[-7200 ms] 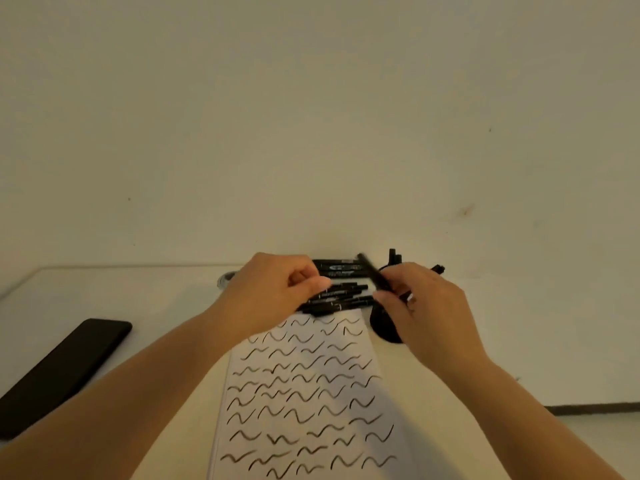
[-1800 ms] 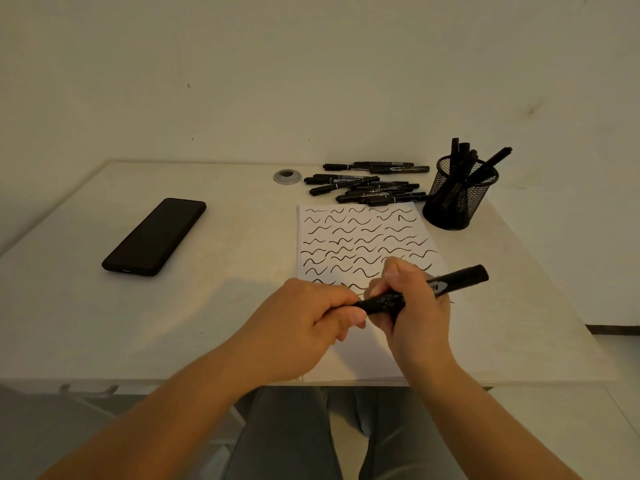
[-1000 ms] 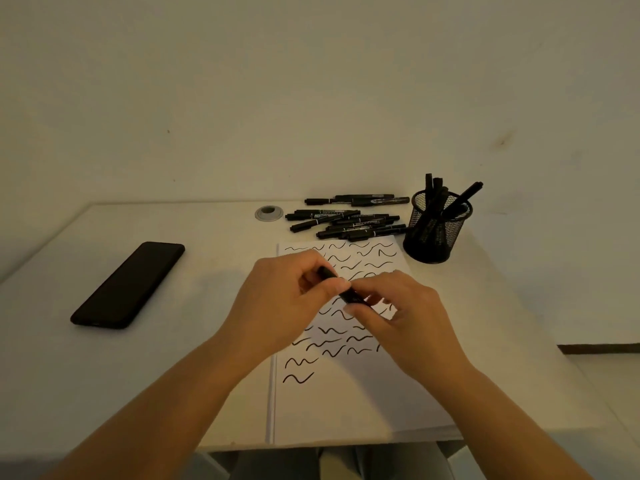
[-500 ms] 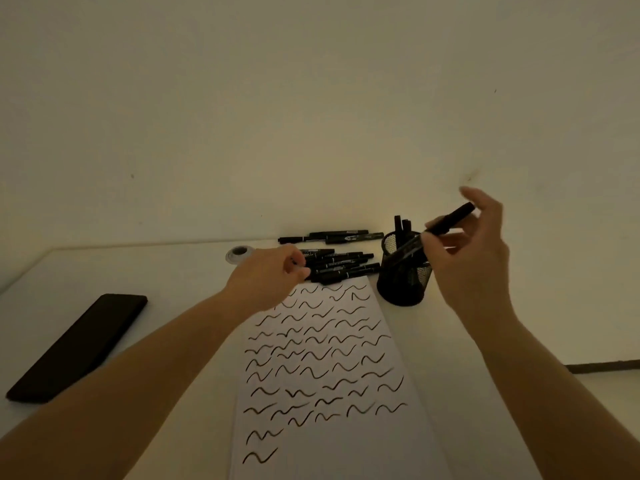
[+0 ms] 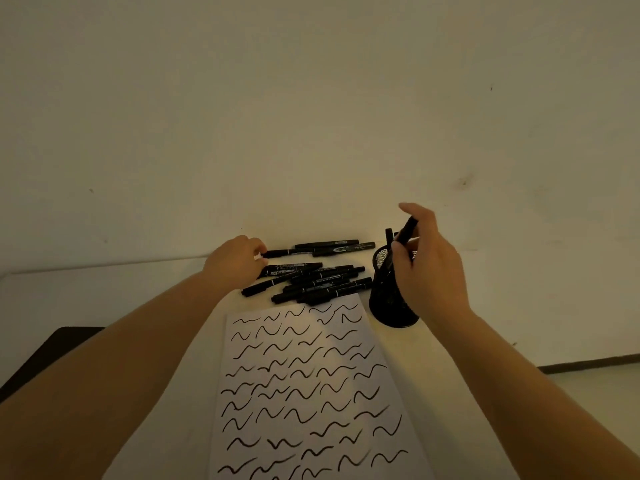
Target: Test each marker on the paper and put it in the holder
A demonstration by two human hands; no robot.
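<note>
Pinching a black marker in my right hand, I hold it tilted above the mesh holder, tip down at the rim, where other markers already stand. My left hand reaches the loose markers heaped near the desk's far edge by the wall, fingers curled at one marker's end; I cannot tell if my grip has closed. Bare desk lies right of the holder. Squiggle-covered paper lies just before the pile; a phone lies left.
</note>
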